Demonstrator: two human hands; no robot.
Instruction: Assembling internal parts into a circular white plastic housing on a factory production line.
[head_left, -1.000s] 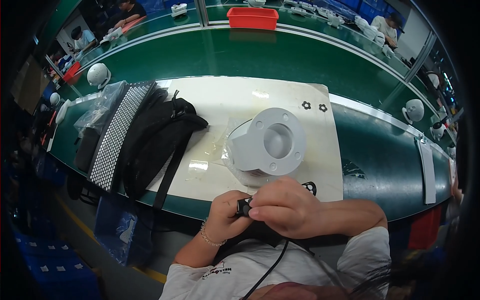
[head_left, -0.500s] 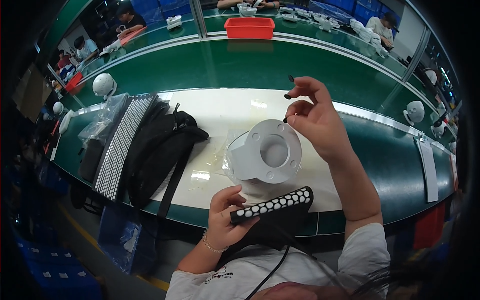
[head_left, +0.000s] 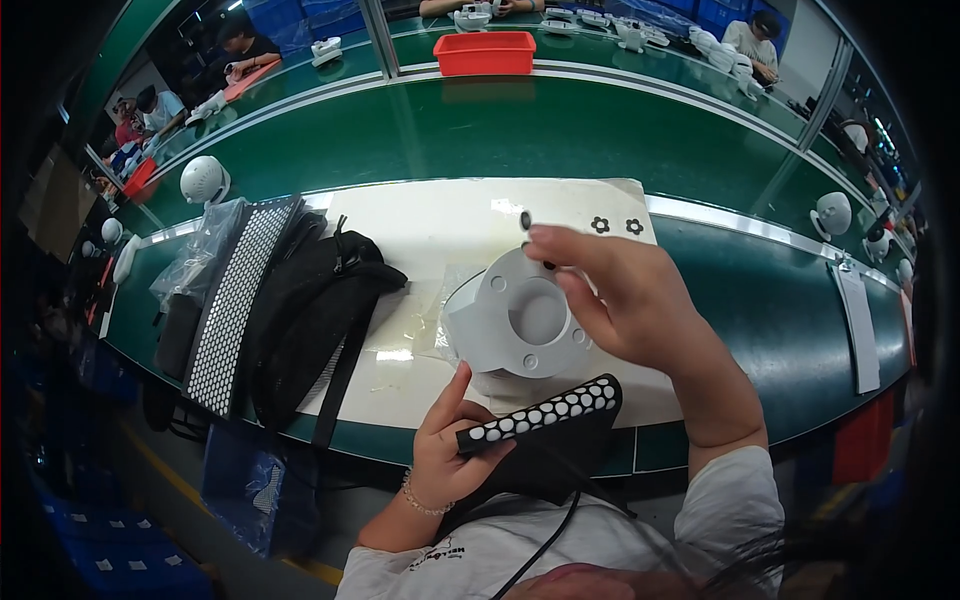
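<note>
A white plastic housing (head_left: 470, 325) lies in front of me, its round ring with shallow round recesses facing up. My right hand (head_left: 630, 300) is bent over the ring's far right side, covering part of it. Small black round pads (head_left: 525, 220) sit at its fingertips; one is close to the rim, and whether it touches cannot be made out. My left hand (head_left: 452, 450) grips a black sheet with white round spots (head_left: 540, 413) at its left end, just below the housing. Its index finger points up beside the housing's lower edge.
A pale mat (head_left: 420, 215) with flower marks covers the green table (head_left: 500, 130). To the left lie a black fabric bag (head_left: 310, 310), another spotted sheet (head_left: 238, 300) and clear plastic wrap (head_left: 200, 250). A red bin (head_left: 485, 55) stands beyond the rail; co-workers sit farther off.
My right hand has moved left and down over the housing's ring with the pads. My left index finger has straightened upward. The spotted sheet stays in my left hand.
</note>
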